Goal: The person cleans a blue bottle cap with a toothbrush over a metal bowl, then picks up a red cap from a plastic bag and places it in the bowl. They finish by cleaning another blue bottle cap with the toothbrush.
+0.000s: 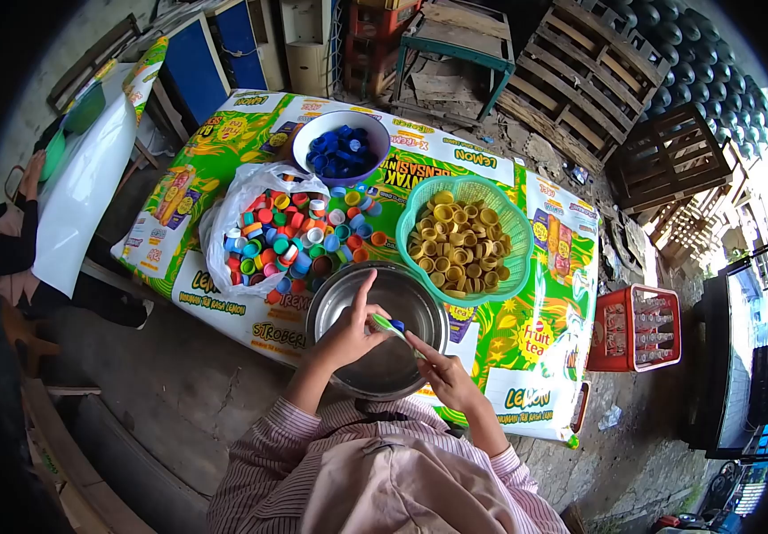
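Observation:
Over the steel bowl (pixel 330 303), my left hand (pixel 348 338) is closed in a pinch, its index finger pointing up and away. A slim bright green object with a pale lower part (pixel 386 323) sticks out of that pinch; its kind I cannot tell. Right against it shows a small blue cap (pixel 398 327). My right hand (pixel 446 378) is closed, with its fingertips at the pale end of the slim object. Behind the bowl, a white plastic bag (pixel 220 236) lies spread under mixed coloured bottle caps (pixel 290 233). A green basket (pixel 523 245) holds yellowish-brown caps (pixel 459 245).
Blue caps (pixel 341 149) fill a white and purple basin (pixel 298 147) at the back. A printed cover (pixel 513 347) lies over the table. To the right stands a red bottle crate (pixel 636 329); wooden pallets (pixel 571 80) lean behind. A person (pixel 19 240) sits at the far left.

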Tool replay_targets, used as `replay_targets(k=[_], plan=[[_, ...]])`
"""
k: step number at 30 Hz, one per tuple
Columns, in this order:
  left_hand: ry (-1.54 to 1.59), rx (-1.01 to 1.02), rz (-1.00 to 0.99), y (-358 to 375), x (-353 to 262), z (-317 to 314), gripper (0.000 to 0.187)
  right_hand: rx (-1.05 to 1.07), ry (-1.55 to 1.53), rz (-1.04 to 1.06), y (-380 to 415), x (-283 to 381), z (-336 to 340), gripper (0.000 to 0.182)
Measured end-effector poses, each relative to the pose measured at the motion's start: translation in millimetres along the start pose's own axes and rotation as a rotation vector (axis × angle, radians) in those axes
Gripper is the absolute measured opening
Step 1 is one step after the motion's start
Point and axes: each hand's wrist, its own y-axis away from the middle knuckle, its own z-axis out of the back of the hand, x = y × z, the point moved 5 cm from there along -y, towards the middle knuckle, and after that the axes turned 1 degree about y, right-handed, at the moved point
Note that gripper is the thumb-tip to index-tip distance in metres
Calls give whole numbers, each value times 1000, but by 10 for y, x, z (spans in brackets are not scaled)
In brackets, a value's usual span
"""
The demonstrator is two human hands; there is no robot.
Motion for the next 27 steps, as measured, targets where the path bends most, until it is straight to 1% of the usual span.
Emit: replay_targets(k=[1, 2, 3, 4, 5, 6, 7, 10, 12, 13, 14, 18, 20, 21, 23, 27], plan=[[2, 3, 1, -4, -35, -2, 95, 22, 29, 9, -12, 55, -17, 50], [-28, -19, 26, -10, -61, 21, 97, 20, 32, -55, -2, 48, 8, 50], [-57, -45, 50, -23, -67, 48, 98, 21, 33, -54, 17, 24, 33, 50], [-61, -88, -12, -25, -71, 100, 100, -45, -8, -23, 47, -6, 88, 50], [-62, -91, -8, -23, -78, 136, 100, -111, -52, 7, 70, -37, 123, 50], [-105, -98, -14, -24, -130, 182, 100, -173, -62, 108, 76, -16, 140, 49], [-147, -106, -22, -27, -161, 211, 101, -171, -64, 107, 85, -23, 143, 49], [-131, -75, -14, -44, -141, 164, 102, -45, 18, -4, 53, -13, 82, 49], [-132, -52, -4, -52, -134, 111, 103, -25, 67, -22, -1, 113, 46, 50], [-157, -47, -30, -55, -146, 101, 103, -3, 113, -35, -22, 150, 19, 50], [-184, -42, -56, -54, -158, 99, 104, -36, 106, 43, -34, 194, 11, 51], [-195, -88, -26, -28, -141, 156, 104, -87, 70, 18, 32, 88, 101, 51], [-168, -95, -1, -19, -117, 179, 105, -145, 74, 97, 62, 42, 164, 51], [-167, -94, -1, -22, -131, 175, 105, -146, 74, 96, 59, 46, 153, 51], [-216, -59, 5, -34, -182, 137, 106, -54, 53, 13, 45, 26, 51, 51], [-243, -79, 39, -3, -193, 151, 107, -23, 112, -23, -14, 97, -17, 51]])
